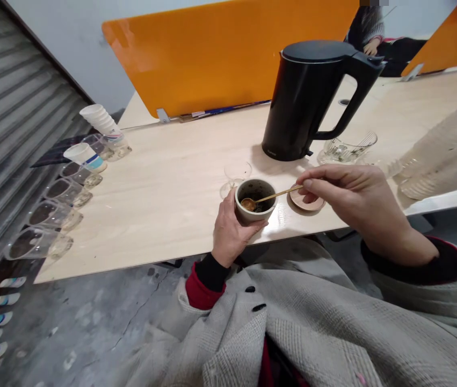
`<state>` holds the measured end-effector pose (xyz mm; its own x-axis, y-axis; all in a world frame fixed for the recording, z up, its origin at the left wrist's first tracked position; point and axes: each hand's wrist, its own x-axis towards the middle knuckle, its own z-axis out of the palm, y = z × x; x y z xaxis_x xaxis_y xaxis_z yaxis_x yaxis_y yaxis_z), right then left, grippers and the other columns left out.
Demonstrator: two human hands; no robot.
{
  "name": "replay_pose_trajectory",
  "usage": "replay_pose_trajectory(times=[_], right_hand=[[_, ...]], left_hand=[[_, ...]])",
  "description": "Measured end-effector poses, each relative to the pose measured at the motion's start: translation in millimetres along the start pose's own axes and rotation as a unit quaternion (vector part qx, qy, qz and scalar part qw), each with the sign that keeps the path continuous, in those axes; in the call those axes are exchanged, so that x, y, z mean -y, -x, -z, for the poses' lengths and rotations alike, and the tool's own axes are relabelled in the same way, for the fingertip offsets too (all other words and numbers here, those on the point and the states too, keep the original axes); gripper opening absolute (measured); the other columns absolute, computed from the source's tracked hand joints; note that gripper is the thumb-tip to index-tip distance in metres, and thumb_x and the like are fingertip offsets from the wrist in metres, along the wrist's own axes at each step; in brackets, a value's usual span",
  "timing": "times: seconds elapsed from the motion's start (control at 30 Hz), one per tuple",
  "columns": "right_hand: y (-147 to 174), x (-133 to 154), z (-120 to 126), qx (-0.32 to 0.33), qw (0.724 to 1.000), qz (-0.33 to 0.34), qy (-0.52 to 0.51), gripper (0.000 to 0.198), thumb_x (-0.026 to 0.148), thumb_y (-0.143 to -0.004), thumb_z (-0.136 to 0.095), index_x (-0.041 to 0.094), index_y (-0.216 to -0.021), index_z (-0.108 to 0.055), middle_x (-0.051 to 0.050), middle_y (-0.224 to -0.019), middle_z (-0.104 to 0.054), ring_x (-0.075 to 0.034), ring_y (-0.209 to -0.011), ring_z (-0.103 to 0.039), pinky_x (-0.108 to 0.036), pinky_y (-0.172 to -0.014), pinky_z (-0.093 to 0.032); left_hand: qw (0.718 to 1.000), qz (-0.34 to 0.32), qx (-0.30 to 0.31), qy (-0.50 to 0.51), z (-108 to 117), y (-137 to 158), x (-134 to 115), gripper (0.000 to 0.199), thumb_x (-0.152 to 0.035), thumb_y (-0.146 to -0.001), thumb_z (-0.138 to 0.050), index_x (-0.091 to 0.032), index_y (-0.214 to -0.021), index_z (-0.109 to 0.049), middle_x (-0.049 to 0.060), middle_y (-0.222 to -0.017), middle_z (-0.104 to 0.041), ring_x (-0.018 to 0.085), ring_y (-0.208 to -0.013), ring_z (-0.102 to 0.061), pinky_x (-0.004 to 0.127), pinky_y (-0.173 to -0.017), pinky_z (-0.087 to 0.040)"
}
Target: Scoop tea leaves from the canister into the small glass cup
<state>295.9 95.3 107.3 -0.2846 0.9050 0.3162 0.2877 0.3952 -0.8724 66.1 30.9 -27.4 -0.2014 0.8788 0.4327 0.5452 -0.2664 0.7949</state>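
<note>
Near the table's (pixel 156 204) six-o'clock edge, the left hand (pixel 230 232) wraps the cup (pixel 257 216), presumably to steady it for the spoon (pixel 276 195) tilted inside, its handle pinched in the right hand (pixel 349 198).

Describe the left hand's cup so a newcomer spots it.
Find the black kettle on the table. Toward the near edge, the left hand holds the cup. Unlike the clear glass beyond, it is opaque, with a gold spoon reaching in.
</note>
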Motion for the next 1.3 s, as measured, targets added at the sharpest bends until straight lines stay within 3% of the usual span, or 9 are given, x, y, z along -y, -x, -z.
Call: replay_pose_trajectory(times=[0.2, 0.5, 0.7, 0.87, 1.07, 1.3], right_hand=[[-11, -19, -1, -0.065, 0.989, -0.052, -0.118, 0.008, 0.031, -0.086, -0.089, 0.024, -0.083, -0.085, -0.001, -0.074, -0.078, -0.017, -0.062, -0.073, -0.030, -0.059, -0.066], [-18, -26, -3, -0.095, 0.980, -0.093, -0.149, 0.011, 0.029, -0.081, -0.091, 0.023, -0.085, -0.084, -0.001, -0.075, -0.078, -0.015, -0.065, -0.073, -0.028, -0.062, -0.065], [-36, -36, -4, -0.102, 0.983, -0.047, -0.147, 0.006, 0.030, -0.090, -0.085, 0.026, -0.088, -0.082, -0.002, -0.077, -0.077, -0.020, -0.065, -0.072, -0.042, -0.070, -0.069], [-52, -38, -19, -0.144, 0.979, -0.027, -0.141, 0.004, 0.028, -0.091, -0.080, 0.024, -0.090, -0.080, -0.001, -0.076, -0.075, -0.017, -0.067, -0.074, -0.037, -0.073, -0.069], [-51, -44, -41, -0.118, 0.985, 0.121, 0.036, 0.011, 0.029, -0.095, -0.073, 0.030, -0.092, -0.083, -0.002, -0.082, -0.079, -0.022, -0.076, -0.079, -0.039, -0.076, -0.068], [-52, -57, -40, -0.130, 0.989, 0.070, 0.016, 0.014, 0.033, -0.097, -0.070, 0.030, -0.098, -0.084, -0.003, -0.084, -0.081, -0.024, -0.078, -0.081, -0.041, -0.074, -0.069]], left_hand=[[1.000, -0.002, -0.003, -0.008, 0, 0, 0, 0.104, -0.057, -0.077, -0.097, -0.029, -0.163, -0.044, 0.016, -0.158, -0.063, 0.040, -0.146, -0.061, 0.060, -0.121, -0.051], [1.000, 0.001, -0.001, -0.004, -1, 0, 1, 0.105, -0.057, -0.078, -0.097, -0.028, -0.163, -0.043, 0.017, -0.154, -0.065, 0.040, -0.145, -0.062, 0.060, -0.121, -0.051], [1.000, -0.004, -0.002, -0.004, -1, -1, 0, 0.105, -0.056, -0.077, -0.097, -0.028, -0.163, -0.044, 0.017, -0.160, -0.062, 0.040, -0.147, -0.061, 0.060, -0.123, -0.050], [1.000, -0.002, 0.000, 0.000, -1, 0, 0, 0.104, -0.055, -0.078, -0.097, -0.027, -0.163, -0.043, 0.016, -0.158, -0.063, 0.039, -0.147, -0.061, 0.059, -0.123, -0.050], [1.000, -0.002, 0.000, -0.006, -1, -1, 1, 0.106, -0.056, -0.077, -0.097, -0.025, -0.162, -0.042, 0.018, -0.157, -0.064, 0.040, -0.146, -0.062, 0.059, -0.122, -0.051], [1.000, -0.002, -0.001, -0.004, -2, -1, 2, 0.105, -0.056, -0.078, -0.097, -0.026, -0.162, -0.042, 0.018, -0.157, -0.063, 0.040, -0.147, -0.061, 0.059, -0.121, -0.052]])
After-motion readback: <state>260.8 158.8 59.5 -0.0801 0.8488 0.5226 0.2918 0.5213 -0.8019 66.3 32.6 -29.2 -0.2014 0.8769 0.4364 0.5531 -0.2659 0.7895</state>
